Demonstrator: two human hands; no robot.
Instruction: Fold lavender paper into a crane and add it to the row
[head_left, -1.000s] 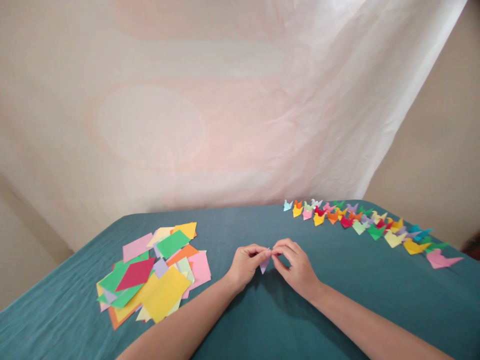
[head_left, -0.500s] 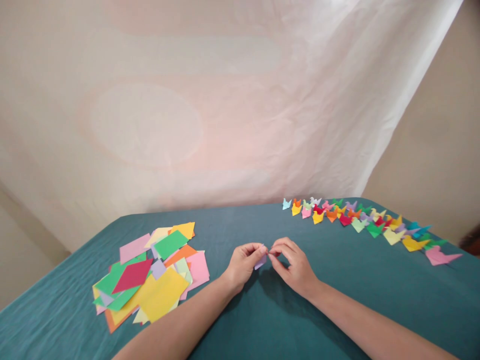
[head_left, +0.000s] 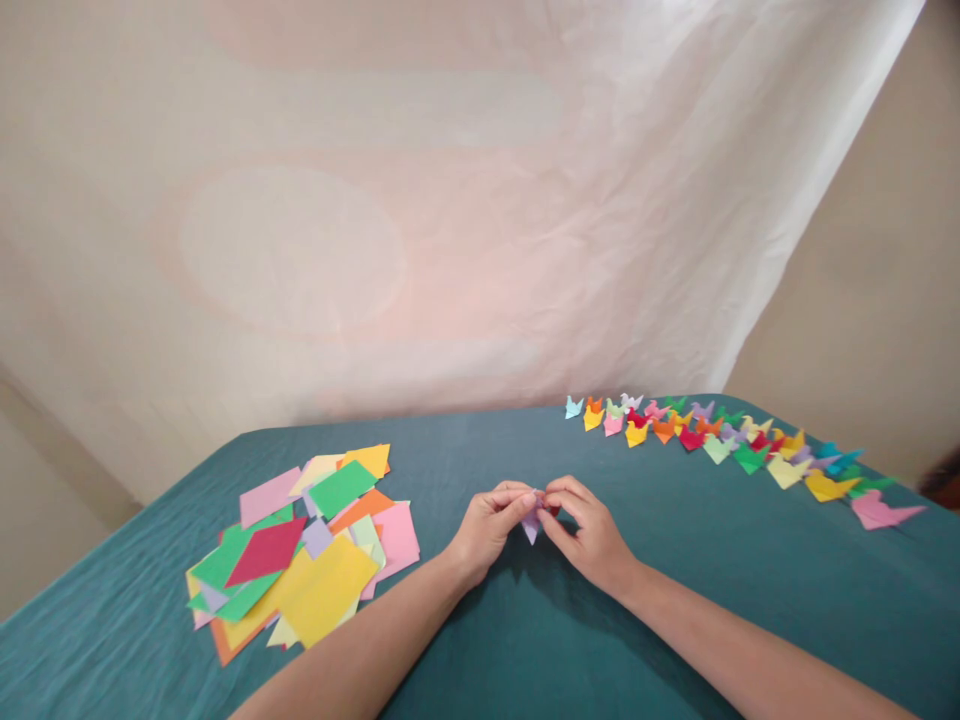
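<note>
A small folded piece of purple paper (head_left: 531, 527) is held between my two hands, just above the cloth, with one point hanging downward. My left hand (head_left: 491, 525) pinches it between thumb and fingers from the left. From the right, my right hand (head_left: 589, 530) has its thumb and fingertips closed on the paper's other side. The fingers cover the paper's upper part, so its full shape is hidden.
A dark green cloth (head_left: 465, 650) covers the table. On the left lies a loose pile of coloured paper sheets (head_left: 330, 590). Rows of small folded paper birds (head_left: 720, 450) stand along the back right. Behind hangs a pale curtain (head_left: 465, 220).
The purple paper has turned so that a point now hangs down between the hands. My right fingertips have closed in on it, nearer to my left hand.
</note>
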